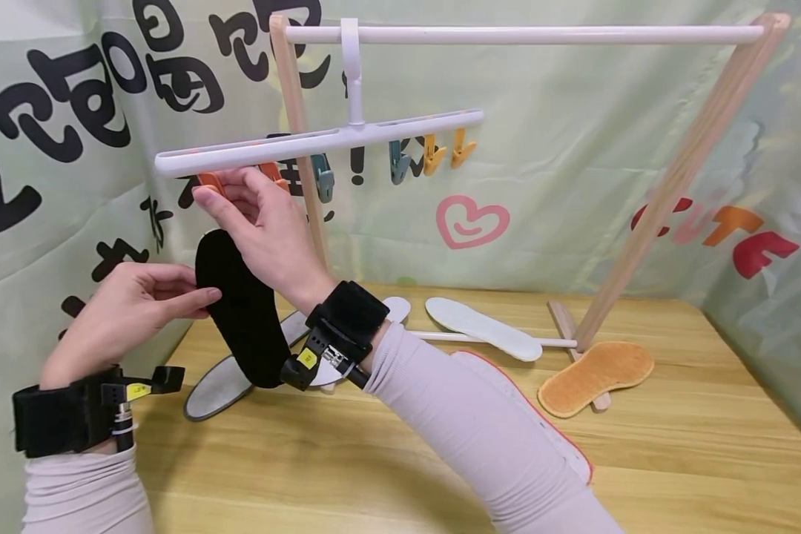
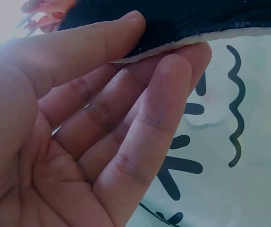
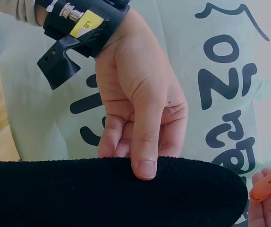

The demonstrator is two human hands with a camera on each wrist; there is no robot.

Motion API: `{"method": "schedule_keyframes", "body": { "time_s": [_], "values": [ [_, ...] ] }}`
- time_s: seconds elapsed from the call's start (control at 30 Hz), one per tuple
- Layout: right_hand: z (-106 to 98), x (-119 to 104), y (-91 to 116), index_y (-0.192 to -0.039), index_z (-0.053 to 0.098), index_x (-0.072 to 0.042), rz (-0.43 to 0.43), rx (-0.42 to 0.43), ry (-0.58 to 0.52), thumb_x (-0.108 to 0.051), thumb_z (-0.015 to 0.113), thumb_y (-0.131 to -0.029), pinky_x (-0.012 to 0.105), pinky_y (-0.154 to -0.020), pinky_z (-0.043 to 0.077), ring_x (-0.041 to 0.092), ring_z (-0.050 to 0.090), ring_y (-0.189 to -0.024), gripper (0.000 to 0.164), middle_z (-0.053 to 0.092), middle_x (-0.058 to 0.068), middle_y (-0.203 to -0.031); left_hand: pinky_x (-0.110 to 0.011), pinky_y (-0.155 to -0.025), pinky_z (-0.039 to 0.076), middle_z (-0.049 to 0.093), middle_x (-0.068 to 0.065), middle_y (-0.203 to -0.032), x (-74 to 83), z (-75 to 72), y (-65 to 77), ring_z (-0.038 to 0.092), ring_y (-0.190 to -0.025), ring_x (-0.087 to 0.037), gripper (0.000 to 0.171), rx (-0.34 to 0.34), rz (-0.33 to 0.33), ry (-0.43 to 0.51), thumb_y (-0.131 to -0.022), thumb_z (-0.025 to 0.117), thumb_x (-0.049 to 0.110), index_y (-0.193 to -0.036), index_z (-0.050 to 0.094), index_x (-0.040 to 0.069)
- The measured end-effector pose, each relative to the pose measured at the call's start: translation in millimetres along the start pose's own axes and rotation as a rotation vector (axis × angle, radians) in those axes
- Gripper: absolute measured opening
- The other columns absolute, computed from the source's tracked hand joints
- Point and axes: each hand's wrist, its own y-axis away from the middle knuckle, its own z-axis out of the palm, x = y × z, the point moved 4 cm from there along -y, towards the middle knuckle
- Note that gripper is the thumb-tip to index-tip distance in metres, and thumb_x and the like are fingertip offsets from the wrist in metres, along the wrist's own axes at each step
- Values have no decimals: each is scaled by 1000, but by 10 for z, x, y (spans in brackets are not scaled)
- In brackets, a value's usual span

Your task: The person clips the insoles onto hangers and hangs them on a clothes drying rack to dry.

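Note:
My left hand (image 1: 130,308) pinches the edge of a black insole (image 1: 250,326), thumb on its dark fuzzy face and fingers behind. A pale layer shows along the insole's edge in the left wrist view. The insole hangs tilted, its upper end just below a white clip hanger (image 1: 240,153). At the hanger's left end my right hand (image 1: 274,233) pinches an orange clip (image 1: 211,182) between thumb and fingers. A second orange clip (image 1: 271,173) hangs right behind that hand. Blue clips (image 1: 399,162) and yellow clips (image 1: 463,148) hang farther right along the bar.
The hanger hooks over a white rod (image 1: 521,35) on a wooden stand (image 1: 681,185). On the table (image 1: 274,475) lie an orange insole (image 1: 597,378), a white insole (image 1: 483,326), a grey insole (image 1: 216,389) and a red-edged insole (image 1: 561,437), partly behind my right sleeve.

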Motion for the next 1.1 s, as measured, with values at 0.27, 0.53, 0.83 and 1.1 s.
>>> {"method": "schedule_keyframes", "body": {
  "time_s": [0.27,0.53,0.83,1.1],
  "values": [
    [5,5,2,-131,65,-5,13,-4,-17,-23,65,-109,11,-89,56,6,73,-101,29,78,10,-123,-15,-77,50,83,4,-94,45,12,-12,79,-86,-2,27,38,40,-15,-100,77,45,-100,80,18],
    [9,16,-2,-131,65,-6,8,3,-38,-22,65,-109,12,-89,57,6,75,-100,28,79,10,-124,-16,-74,49,82,4,-90,111,15,-15,77,-84,-4,21,116,87,17,-99,80,40,-102,82,20],
    [-17,26,-5,-130,65,-6,8,20,-15,-23,66,-108,12,-88,58,4,76,-100,27,81,10,-121,-12,-76,51,82,8,-88,153,45,-32,78,-81,-3,18,149,124,67,-99,80,33,-106,82,17],
    [-17,17,-7,-134,65,-9,33,5,-11,-27,67,-108,10,-90,56,1,75,-97,31,80,6,-122,-14,-75,50,82,14,-87,164,46,-20,77,-81,-2,21,181,99,53,-100,79,38,-107,82,18]
  ]
}}
